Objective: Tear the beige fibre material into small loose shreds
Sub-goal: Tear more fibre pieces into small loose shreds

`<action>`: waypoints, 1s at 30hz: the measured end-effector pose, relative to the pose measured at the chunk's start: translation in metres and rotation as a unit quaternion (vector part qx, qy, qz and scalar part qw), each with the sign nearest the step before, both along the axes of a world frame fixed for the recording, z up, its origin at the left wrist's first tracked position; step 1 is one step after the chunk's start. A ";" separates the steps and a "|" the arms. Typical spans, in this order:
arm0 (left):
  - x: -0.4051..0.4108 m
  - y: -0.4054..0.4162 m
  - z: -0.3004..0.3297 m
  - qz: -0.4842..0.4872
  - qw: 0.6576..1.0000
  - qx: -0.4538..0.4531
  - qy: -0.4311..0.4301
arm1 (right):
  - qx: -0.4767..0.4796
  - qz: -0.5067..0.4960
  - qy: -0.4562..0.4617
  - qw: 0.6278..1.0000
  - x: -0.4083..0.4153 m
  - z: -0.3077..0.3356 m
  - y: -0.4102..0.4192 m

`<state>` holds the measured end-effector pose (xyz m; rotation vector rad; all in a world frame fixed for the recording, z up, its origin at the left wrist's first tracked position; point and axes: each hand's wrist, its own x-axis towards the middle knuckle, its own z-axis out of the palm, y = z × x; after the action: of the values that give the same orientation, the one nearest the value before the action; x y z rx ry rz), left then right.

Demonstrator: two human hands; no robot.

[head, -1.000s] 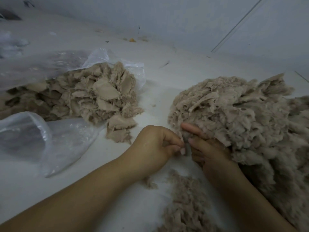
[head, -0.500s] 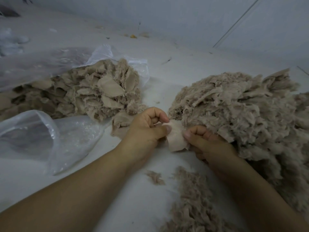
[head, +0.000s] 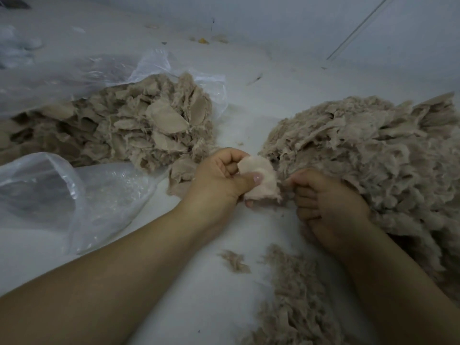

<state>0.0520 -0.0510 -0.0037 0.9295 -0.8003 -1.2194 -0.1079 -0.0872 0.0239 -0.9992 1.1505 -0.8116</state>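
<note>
A pale beige fibre piece [head: 261,179] sits between my hands at the centre. My left hand [head: 219,183] pinches it, thumb pressed on its front. My right hand [head: 326,202] has curled fingers gripping the piece's frayed right edge, beside a big fluffy heap of torn shreds [head: 373,158] on the right. A pile of flatter beige pieces [head: 139,128] spills from a clear plastic bag on the left. Loose shreds [head: 286,295] lie on the white surface below my hands.
The clear plastic bag [head: 82,195] spreads over the left side, its mouth open toward me. A white wall [head: 273,26] rises close behind the white surface, with small bits of debris [head: 202,41] along its base.
My hands lifted a flat beige piece from the edge of the right heap. The left hand now holds it with the thumb on top while the right hand has pulled away to its right edge.
</note>
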 end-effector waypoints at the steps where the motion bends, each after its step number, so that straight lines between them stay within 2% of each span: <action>1: 0.003 -0.001 -0.001 0.003 1.000 -0.003 0.001 | -0.008 0.004 0.018 1.000 0.000 -0.002 -0.001; 3: 0.007 -0.002 -0.003 0.015 1.000 -0.010 0.003 | -0.075 0.059 0.119 0.988 0.000 -0.010 0.005; 5: 0.008 -0.004 -0.005 0.024 1.000 -0.013 0.004 | -0.130 0.108 0.156 0.973 -0.001 -0.017 0.010; 9: 0.003 -0.006 -0.007 0.014 0.999 -0.024 -0.041 | -0.120 0.146 0.044 0.981 -0.001 -0.016 0.008; 15: -0.002 -0.002 0.000 0.055 0.990 -0.053 -0.115 | -0.136 0.155 0.020 0.978 -0.009 -0.017 0.007; 18: -0.007 0.000 -0.001 0.080 0.987 -0.064 -0.124 | -0.107 0.173 0.010 0.979 -0.015 -0.015 0.005; 21: -0.005 -0.002 -0.002 0.113 0.983 -0.048 -0.140 | -0.088 0.192 0.006 0.977 -0.022 -0.018 0.002; 24: 0.013 -0.009 -0.001 0.152 0.970 -0.012 -0.190 | -0.124 0.214 0.009 0.969 -0.024 -0.020 0.000; 25: 0.020 -0.010 0.000 0.155 0.956 -0.008 -0.248 | -0.144 0.221 0.010 0.964 -0.023 -0.020 0.001; 26: 0.027 -0.011 0.001 0.158 0.925 -0.006 -0.345 | -0.162 0.230 0.007 0.959 -0.022 -0.019 0.003; 27: 0.033 -0.011 0.001 0.157 0.870 -0.003 -0.467 | -0.175 0.242 0.008 0.954 -0.020 -0.019 0.004; 29: 0.041 -0.009 0.005 0.166 0.706 0.002 -0.688 | -0.186 0.235 0.014 0.954 -0.018 -0.021 0.005; 30: 0.043 -0.008 0.006 0.173 0.628 0.008 -0.758 | -0.179 0.210 0.013 0.961 -0.017 -0.021 0.004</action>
<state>0.0946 -0.0590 0.0025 2.0075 -1.7565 0.2267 -0.1254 -0.0836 0.0029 -1.4981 0.7796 -0.6730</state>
